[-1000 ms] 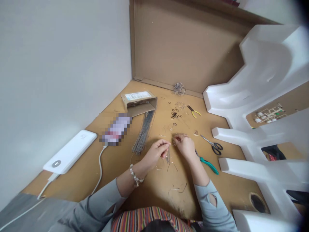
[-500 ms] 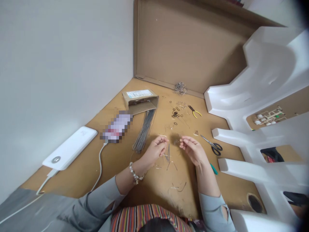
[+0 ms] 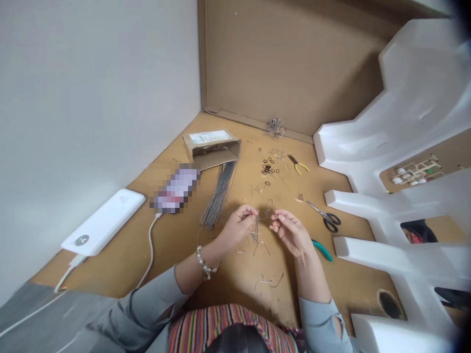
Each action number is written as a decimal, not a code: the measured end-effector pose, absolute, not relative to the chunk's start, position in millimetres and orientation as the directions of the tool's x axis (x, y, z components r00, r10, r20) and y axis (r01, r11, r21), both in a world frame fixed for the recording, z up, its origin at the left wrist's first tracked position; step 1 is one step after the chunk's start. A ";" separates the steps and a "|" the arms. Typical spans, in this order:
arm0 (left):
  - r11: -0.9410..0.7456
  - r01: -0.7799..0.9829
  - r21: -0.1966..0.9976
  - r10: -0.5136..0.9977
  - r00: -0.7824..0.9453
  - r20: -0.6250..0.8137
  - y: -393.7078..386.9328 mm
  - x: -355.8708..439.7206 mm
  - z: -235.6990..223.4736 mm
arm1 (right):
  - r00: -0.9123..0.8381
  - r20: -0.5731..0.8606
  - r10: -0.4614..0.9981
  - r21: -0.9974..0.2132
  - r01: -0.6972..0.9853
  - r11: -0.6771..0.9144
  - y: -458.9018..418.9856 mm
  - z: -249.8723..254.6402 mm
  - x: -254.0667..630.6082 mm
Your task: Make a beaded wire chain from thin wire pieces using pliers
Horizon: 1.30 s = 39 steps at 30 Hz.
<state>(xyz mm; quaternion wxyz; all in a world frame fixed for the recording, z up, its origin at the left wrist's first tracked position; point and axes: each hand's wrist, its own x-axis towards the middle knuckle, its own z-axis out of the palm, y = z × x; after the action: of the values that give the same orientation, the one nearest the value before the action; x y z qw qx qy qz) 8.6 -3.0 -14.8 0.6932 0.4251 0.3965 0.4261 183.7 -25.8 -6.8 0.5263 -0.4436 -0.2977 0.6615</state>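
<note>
Tan-topped counter (image 3: pixel 176 240) below, and now a thin silvery metal wire (image 3: pixel 264 218) stretches between left hand (image 3: pixel 238 226) and right hand (image 3: pixel 293 233), pinched by both! Moments ago, no strand clearly bridged them; both seem engaged on one piece. Small black rings (image 3: pixel 267 169) lie beyond.

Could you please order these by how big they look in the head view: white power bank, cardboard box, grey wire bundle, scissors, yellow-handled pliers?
Largest to smallest:
1. White power bank
2. Cardboard box
3. Grey wire bundle
4. Scissors
5. Yellow-handled pliers
</note>
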 end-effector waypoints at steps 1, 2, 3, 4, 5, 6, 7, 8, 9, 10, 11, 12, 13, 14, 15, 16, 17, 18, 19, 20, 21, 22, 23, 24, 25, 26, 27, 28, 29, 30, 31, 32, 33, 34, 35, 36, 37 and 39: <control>0.274 -0.254 0.928 0.928 0.323 -0.185 -3.0 8.5 -14.5 | -0.053 -0.271 0.961 -0.863 -0.429 -0.267 -26.2 -6.8 183.6; 0.272 -0.251 0.929 0.928 0.324 -0.184 -3.1 8.5 -14.1 | -0.051 -0.265 0.963 -0.866 -0.426 -0.261 -26.7 -6.5 183.4; 0.270 -0.244 0.931 0.928 0.324 -0.184 -3.2 8.4 -13.9 | -0.047 -0.259 0.965 -0.870 -0.422 -0.254 -27.1 -6.2 183.2; 0.268 -0.234 0.935 0.928 0.324 -0.185 -3.2 8.3 -13.7 | -0.038 -0.251 0.967 -0.876 -0.416 -0.244 -27.6 -5.7 182.9; 0.263 -0.221 0.939 0.928 0.322 -0.184 -3.2 8.1 -13.7 | -0.027 -0.243 0.970 -0.883 -0.409 -0.233 -27.9 -5.1 182.6; 0.256 -0.206 0.945 0.929 0.322 -0.182 -3.2 8.0 -13.9 | -0.017 -0.237 0.971 -0.889 -0.400 -0.223 -28.2 -4.6 182.2; 0.246 -0.190 0.950 0.930 0.322 -0.176 -3.2 7.9 -14.1 | -0.007 -0.230 0.973 -0.895 -0.392 -0.214 -28.4 -4.1 181.9; 0.236 -0.176 0.956 0.931 0.324 -0.170 -3.2 7.7 -14.5 | 0.002 -0.224 0.975 -0.900 -0.384 -0.206 -28.5 -3.6 181.5; 0.226 -0.164 0.960 0.931 0.326 -0.163 -3.3 7.6 -14.9 | 0.008 -0.218 0.976 -0.906 -0.375 -0.199 -28.5 -3.3 181.2; 0.217 -0.154 0.964 0.931 0.329 -0.157 -3.4 7.4 -15.4 | 0.013 -0.211 0.978 -0.911 -0.366 -0.191 -28.5 -3.1 180.8; 0.211 -0.147 0.966 0.932 0.329 -0.153 -3.5 7.3 -15.8 | 0.017 -0.203 0.979 -0.915 -0.358 -0.184 -28.5 -2.9 180.5; 0.206 -0.141 0.968 0.932 0.330 -0.150 -3.6 7.0 -16.3 | 0.023 -0.196 0.980 -0.920 -0.350 -0.176 -28.4 -2.7 180.1; 0.198 -0.135 0.971 0.933 0.328 -0.145 -3.8 6.7 -16.8 | 0.028 -0.191 0.981 -0.924 -0.342 -0.170 -28.5 -2.4 179.8; 0.190 -0.128 0.973 0.935 0.325 -0.139 -3.9 6.4 -17.3 | 0.035 -0.186 0.982 -0.928 -0.335 -0.163 -28.6 -2.1 179.4; 0.180 -0.121 0.976 0.938 0.321 -0.133 -4.1 6.1 -17.7 | 0.043 -0.180 0.983 -0.931 -0.330 -0.157 -28.7 -1.7 179.0; 0.171 -0.114 0.979 0.939 0.318 -0.127 -4.1 5.8 -18.2 | 0.051 -0.175 0.983 -0.934 -0.325 -0.149 -28.9 -1.2 178.6; 0.161 -0.108 0.981 0.942 0.315 -0.120 -4.2 5.6 -18.5 | 0.058 -0.170 0.984 -0.936 -0.320 -0.143 -29.1 -0.7 178.2; 0.153 -0.104 0.983 0.944 0.311 -0.114 -4.2 5.4 -18.8 | 0.065 -0.165 0.984 -0.939 -0.314 -0.137 -29.3 -0.2 177.9; 0.148 -0.101 0.984 0.945 0.306 -0.111 -4.2 5.2 -18.9 | 0.071 -0.159 0.985 -0.943 -0.307 -0.130 -29.5 0.1 177.6; 0.145 -0.100 0.984 0.947 0.302 -0.109 -4.3 5.2 -18.9 | 0.077 -0.153 0.985 -0.946 -0.299 -0.123 -29.7 0.3 177.4; 0.144 -0.100 0.985 0.949 0.297 -0.109 -4.3 5.2 -18.8 | 0.082 -0.146 0.986 -0.950 -0.291 -0.117 -29.8 0.2 177.2; 0.144 -0.099 0.985 0.950 0.292 -0.110 -4.3 5.3 -18.5 | 0.085 -0.140 0.987 -0.953 -0.283 -0.111 -29.9 -0.1 177.3; 0.145 -0.097 0.985 0.951 0.288 -0.112 -4.4 5.4 -18.3 | 0.085 -0.134 0.987 -0.955 -0.277 -0.105 -30.0 -0.6 177.4; 0.146 -0.094 0.985 0.952 0.285 -0.114 -4.4 5.5 -18.1 | 0.085 -0.128 0.988 -0.957 -0.271 -0.101 -30.2 -1.3 177.6; 0.146 -0.091 0.985 0.952 0.282 -0.115 -4.4 5.6 -17.9 | 0.085 -0.122 0.989 -0.960 -0.262 -0.096 -30.4 -1.9 178.0; 0.146 -0.088 0.985 0.953 0.281 -0.116 -4.4 5.7 -17.9 | 0.086 -0.117 0.989 -0.964 -0.249 -0.092 -30.6 -2.6 178.4; 0.145 -0.084 0.986 0.953 0.280 -0.116 -4.3 5.8 -17.9 | 0.088 -0.111 0.990 -0.969 -0.230 -0.089 -30.9 -3.1 178.8; 0.144 -0.082 0.986 0.953 0.279 -0.116 -4.3 5.9 -18.0 | 0.093 -0.104 0.990 -0.975 -0.206 -0.083 -31.3 -3.4 179.1; 0.144 -0.080 0.986 0.953 0.278 -0.116 -4.2 5.9 -18.2 | 0.098 -0.095 0.991 -0.982 -0.175 -0.077 -31.7 -3.5 179.3; 0.145 -0.080 0.986 0.954 0.277 -0.117 -4.1 6.0 -18.2 | 0.105 -0.083 0.991 -0.988 -0.139 -0.068 -32.1 -3.4 179.3; 0.146 -0.079 0.986 0.954 0.276 -0.119 -4.1 6.0 -18.3 | 0.113 -0.068 0.991 -0.993 -0.099 -0.057 -32.6 -3.1 179.1; 0.148 -0.077 0.986 0.954 0.274 -0.121 -4.2 5.9 -18.1 | 0.120 -0.049 0.992 -0.997 -0.057 -0.042 -33.0 -2.6 178.7; 0.146 -0.074 0.986 0.955 0.271 -0.121 -4.4 5.8 -17.9 | 0.126 -0.023 0.992 -1.000 -0.011 -0.022 -33.5 -2.1 178.0; 0.141 -0.070 0.988 0.956 0.268 -0.117 -4.6 5.7 -17.6 | 0.133 0.011 0.991 -0.999 0.040 0.006 -34.0 -1.5 177.0; 0.132 -0.064 0.989 0.958 0.264 -0.111 -4.9 5.4 -17.2 | 0.136 0.056 0.989 -0.994 0.099 0.043 -34.6 -0.8 175.9; 0.119 -0.058 0.991 0.960 0.260 -0.100 -5.3 5.1 -16.8 | 0.135 0.111 0.985 -0.982 0.169 0.087 -35.2 0.0 174.6; 0.105 -0.052 0.993 0.963 0.256 -0.088 -5.6 4.8 -16.4 | 0.126 0.172 0.977 -0.959 0.249 0.136 -35.9 0.8 173.3; 0.076 -0.040 0.996 0.967 0.248 -0.064 -6.1 4.1 -15.7 | 0.086 0.288 0.954 -0.881 0.414 0.229 -37.3 2.3 170.9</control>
<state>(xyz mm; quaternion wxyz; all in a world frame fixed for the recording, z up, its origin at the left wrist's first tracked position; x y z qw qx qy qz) 4.1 -6.1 -15.7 0.5878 0.5278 0.4389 0.4282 170.9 -37.3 2.3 0.4846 -0.5550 -0.6161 0.2786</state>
